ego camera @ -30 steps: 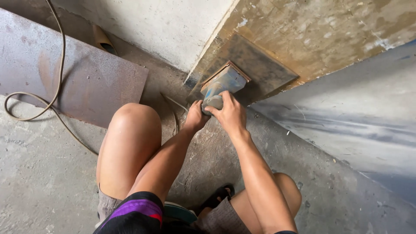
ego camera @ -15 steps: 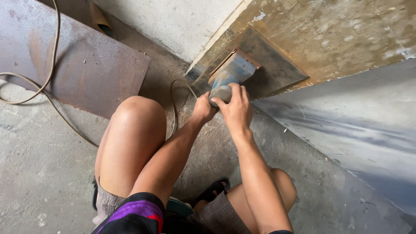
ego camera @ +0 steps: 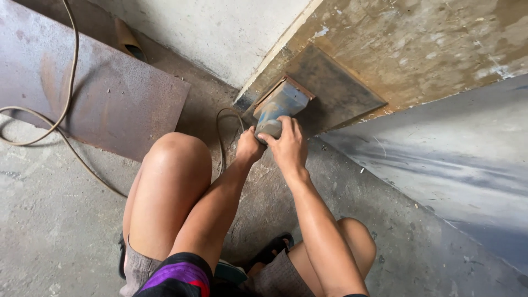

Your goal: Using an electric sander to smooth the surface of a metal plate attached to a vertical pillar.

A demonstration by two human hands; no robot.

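Both hands hold a dusty grey-blue power sander with a flat square base (ego camera: 279, 105). The right hand (ego camera: 289, 147) wraps its fingers closed over the top of the handle. The left hand (ego camera: 248, 147) grips the side, fingers curled shut, I think, though they are partly hidden. The sander sits on a dark rusty metal plate (ego camera: 341, 91) by the white wall (ego camera: 220, 33). Its thin grey cord (ego camera: 223, 132) loops on the concrete floor (ego camera: 44, 220) close to the bare knee (ego camera: 176, 159). The cord could catch and tug the sander sideways.
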